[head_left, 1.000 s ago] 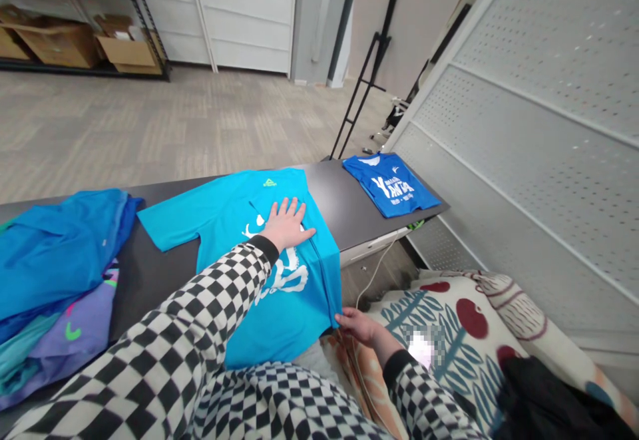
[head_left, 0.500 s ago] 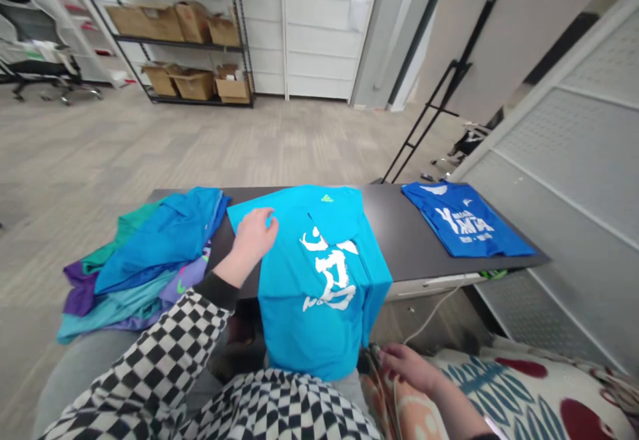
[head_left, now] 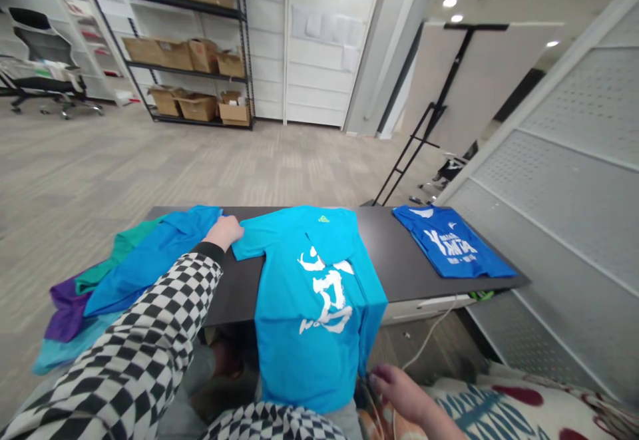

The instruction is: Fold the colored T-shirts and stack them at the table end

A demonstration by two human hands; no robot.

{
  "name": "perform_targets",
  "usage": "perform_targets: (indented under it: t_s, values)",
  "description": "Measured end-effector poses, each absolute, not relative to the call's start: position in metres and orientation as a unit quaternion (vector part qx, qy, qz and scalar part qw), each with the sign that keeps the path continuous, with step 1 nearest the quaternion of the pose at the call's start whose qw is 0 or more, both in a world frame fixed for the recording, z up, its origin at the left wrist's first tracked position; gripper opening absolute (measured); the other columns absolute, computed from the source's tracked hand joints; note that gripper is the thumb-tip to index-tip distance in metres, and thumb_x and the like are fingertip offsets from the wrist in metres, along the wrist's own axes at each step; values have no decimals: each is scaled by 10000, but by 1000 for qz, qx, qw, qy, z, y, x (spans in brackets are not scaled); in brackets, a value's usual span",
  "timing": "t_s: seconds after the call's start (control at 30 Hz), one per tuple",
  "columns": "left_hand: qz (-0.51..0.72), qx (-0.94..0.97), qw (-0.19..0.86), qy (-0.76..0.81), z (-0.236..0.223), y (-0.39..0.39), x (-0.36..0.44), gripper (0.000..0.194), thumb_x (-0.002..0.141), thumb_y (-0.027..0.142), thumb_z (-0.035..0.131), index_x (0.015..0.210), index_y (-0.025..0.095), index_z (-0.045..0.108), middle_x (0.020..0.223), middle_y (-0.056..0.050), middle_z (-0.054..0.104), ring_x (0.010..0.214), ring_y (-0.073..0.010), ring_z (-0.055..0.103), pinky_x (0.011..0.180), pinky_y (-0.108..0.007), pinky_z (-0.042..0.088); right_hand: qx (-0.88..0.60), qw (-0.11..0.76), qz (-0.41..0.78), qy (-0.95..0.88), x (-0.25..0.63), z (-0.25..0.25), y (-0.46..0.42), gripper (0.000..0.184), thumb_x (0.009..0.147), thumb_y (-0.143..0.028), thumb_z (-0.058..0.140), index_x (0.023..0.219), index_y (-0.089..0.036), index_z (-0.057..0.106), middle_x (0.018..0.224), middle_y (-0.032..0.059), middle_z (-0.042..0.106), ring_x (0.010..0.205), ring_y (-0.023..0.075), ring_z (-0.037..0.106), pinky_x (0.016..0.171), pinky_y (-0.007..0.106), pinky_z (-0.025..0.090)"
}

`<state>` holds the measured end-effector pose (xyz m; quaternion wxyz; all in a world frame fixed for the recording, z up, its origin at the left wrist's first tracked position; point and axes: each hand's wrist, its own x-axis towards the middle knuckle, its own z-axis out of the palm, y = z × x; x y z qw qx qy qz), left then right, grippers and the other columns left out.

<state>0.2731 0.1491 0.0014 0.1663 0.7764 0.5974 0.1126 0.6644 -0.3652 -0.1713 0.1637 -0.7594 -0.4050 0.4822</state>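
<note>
A bright blue T-shirt [head_left: 299,300] with white lettering lies over the table edge and onto my lap. Its right side is folded inward across the print, while the left sleeve stretches out flat. My left hand [head_left: 224,231] is closed at the end of that sleeve, its fingertips pinching the hem. Low on the right, my right hand [head_left: 399,390] is beside the shirt's lower right edge with curled fingers. What its fingertips hold, if anything, is too unclear to tell.
A pile of coloured shirts [head_left: 144,260] overhangs the table's left end. A folded royal-blue shirt [head_left: 452,243] lies on the right of the dark table [head_left: 384,240]. A white cable [head_left: 434,333] hangs below, near a patterned cloth [head_left: 499,400]. A partition [head_left: 564,160] stands at right.
My left hand has moved left from above the shirt's shoulder to the sleeve end and closed there. The right hand has stayed near the lower edge. The view has tilted up.
</note>
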Motion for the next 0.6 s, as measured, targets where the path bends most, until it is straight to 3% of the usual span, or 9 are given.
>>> perform_targets:
  t_s: [0.1,0.23,0.33,0.47,0.6]
  values:
    - [82,738,207,637,10,154,278,391,1063,436,749,1347,170,708,1350,-104,722,1156,-259,733,993,-481,650,-770,158,479,-392,669,-175,-377,384,882,-631,680,875,-248,669,786,43,727,781,255,712,718,350,536]
    - [114,710,272,640,25,148,304,342,1006,356,782,1262,141,709,1045,-58,743,969,-231,721,853,-378,632,-759,175,474,-411,672,-171,-373,380,908,-615,632,901,-238,681,815,55,736,791,256,716,726,353,532]
    - [161,698,351,603,35,137,348,453,937,315,778,1355,175,672,891,-31,707,810,-212,700,708,-312,596,-751,199,461,-430,669,-164,-362,374,936,-592,611,942,-234,718,885,63,758,850,260,724,766,356,542]
    - [196,679,461,537,46,121,435,492,945,320,725,1423,244,640,923,-40,712,711,-185,717,660,-303,623,-738,228,477,-418,658,-161,-357,379,947,-596,612,976,-233,715,865,54,744,808,250,693,735,351,531]
    - [186,660,531,498,42,94,511,537,961,322,717,1471,200,598,1013,-96,755,737,-211,766,684,-328,666,-742,227,473,-418,651,-174,-370,366,916,-613,645,919,-250,696,905,58,756,873,271,703,778,365,532]
